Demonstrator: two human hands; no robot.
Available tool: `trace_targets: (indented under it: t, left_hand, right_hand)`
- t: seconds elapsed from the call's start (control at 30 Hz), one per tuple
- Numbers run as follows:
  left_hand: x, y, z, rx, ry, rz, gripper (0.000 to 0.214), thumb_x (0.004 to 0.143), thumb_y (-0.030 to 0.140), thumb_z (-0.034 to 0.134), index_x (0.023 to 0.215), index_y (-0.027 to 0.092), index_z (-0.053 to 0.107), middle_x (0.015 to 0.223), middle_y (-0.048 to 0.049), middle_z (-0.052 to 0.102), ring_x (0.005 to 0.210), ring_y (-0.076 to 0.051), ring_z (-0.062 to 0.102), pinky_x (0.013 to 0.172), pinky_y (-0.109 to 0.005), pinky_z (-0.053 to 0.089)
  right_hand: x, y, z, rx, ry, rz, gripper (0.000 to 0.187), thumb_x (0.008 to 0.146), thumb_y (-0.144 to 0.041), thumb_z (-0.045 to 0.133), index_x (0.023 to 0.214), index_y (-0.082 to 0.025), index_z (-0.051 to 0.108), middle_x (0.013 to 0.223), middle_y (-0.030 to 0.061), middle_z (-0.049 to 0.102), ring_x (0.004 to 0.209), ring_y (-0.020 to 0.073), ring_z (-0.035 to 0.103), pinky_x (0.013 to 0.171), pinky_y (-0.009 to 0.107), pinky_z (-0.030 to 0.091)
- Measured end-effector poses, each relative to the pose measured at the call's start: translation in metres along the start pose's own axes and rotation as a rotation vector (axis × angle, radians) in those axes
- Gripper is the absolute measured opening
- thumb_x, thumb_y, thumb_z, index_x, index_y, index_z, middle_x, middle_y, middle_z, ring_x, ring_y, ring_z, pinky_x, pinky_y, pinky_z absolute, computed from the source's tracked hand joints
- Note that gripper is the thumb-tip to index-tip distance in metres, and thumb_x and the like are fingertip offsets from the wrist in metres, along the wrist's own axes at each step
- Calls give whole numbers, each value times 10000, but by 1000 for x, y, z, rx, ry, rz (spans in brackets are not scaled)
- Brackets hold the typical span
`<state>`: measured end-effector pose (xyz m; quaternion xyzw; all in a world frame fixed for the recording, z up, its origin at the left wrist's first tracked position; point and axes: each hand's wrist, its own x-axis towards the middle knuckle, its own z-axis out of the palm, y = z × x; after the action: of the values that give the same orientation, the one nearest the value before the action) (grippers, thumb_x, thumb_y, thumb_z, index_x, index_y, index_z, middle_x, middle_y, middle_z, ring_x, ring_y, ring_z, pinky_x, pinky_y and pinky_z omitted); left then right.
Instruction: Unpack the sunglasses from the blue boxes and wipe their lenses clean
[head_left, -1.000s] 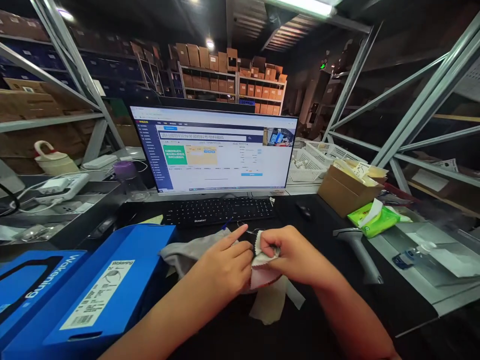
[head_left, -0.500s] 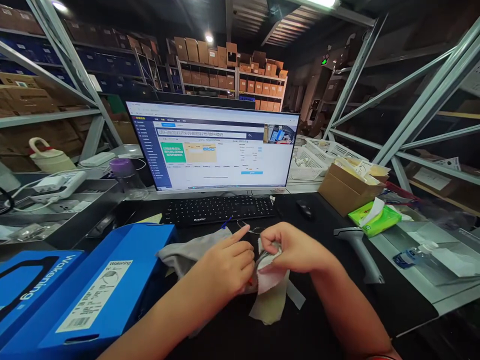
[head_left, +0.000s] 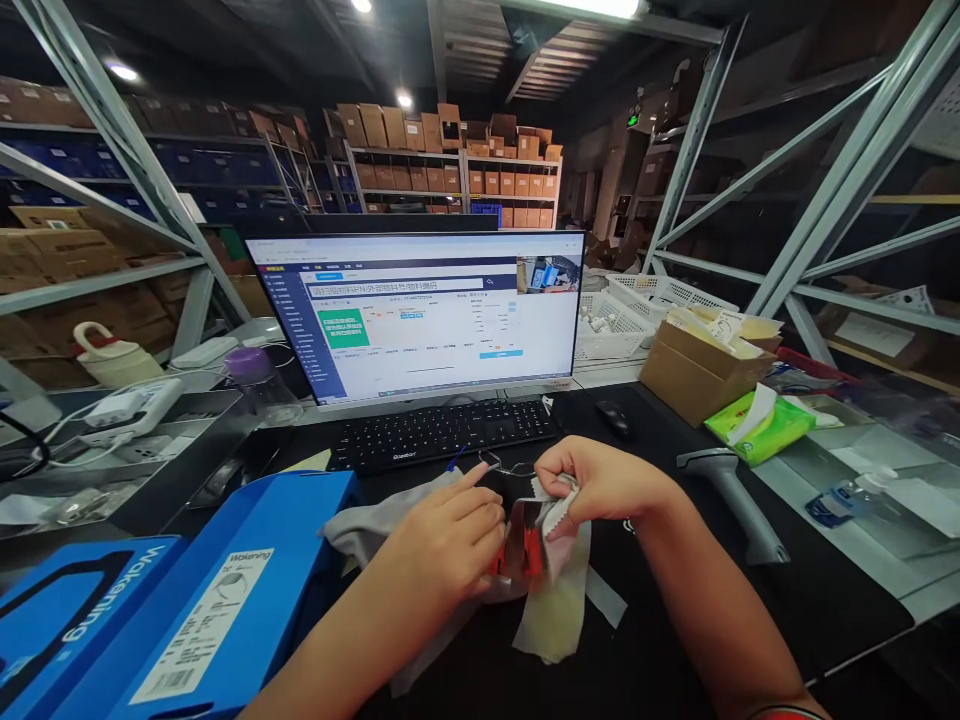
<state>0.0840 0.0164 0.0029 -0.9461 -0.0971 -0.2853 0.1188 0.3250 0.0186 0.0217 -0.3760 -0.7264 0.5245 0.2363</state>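
My right hand [head_left: 604, 485] pinches a pale cloth with a zigzag-cut edge [head_left: 559, 520], fingers closed on it. A yellowish strip [head_left: 555, 610] hangs below this cloth. My left hand [head_left: 454, 535] is closed too, its index finger stretched forward; what its curled fingers hold is hidden. Between the hands a glossy piece with red parts [head_left: 531, 552] shows, its kind unclear. Beneath and beyond my left hand lies a grey cloth [head_left: 367, 525]. A thin wire-like loop [head_left: 514, 468] rests just beyond my fingertips. A small pale strip [head_left: 605, 597] lies on the black mat.
Blue boxes [head_left: 300, 540] stand at the left. A keyboard [head_left: 442, 435], a monitor [head_left: 420, 330] and a mouse [head_left: 611, 418] are ahead. Rightward are a barcode scanner [head_left: 739, 505], a green tissue pack [head_left: 761, 425], a cardboard box [head_left: 690, 375] and a small bottle [head_left: 847, 498].
My right hand has moved slightly right with the cloth, widening the gap between the hands. More of the red parts shows there. The camera view has tilted up a little.
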Motion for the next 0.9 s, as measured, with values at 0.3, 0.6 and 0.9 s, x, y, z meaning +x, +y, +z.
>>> trace_targets:
  t: [0.3,0.6,0.9]
  left_hand:
    - [4,4,-1,15,12,60,199,975,187,504,897,122,676,933,-73,739,976,-189,686,1146,-460,442]
    - [5,3,-15,-68,3,14,217,972,289,548,906,126,675,920,-69,740,931,-187,703,1150,-466,442]
    - [4,3,-16,-76,14,20,204,965,297,562,945,133,682,942,-71,743,965,-187,696,1164,-463,418]
  right_hand:
    - [-1,-13,18,-38,22,-91,441,762,-304,747,622,-204,341,617,-90,317,576,72,274,481,200,232]
    - [-11,-8,-4,154,-109,-36,507,650,-277,836,585,-201,338,564,-116,309,509,44,268,458,171,267]
    - [-8,-20,20,31,63,-112,416,711,-239,747,604,-199,347,600,-91,322,567,66,266,479,200,210]
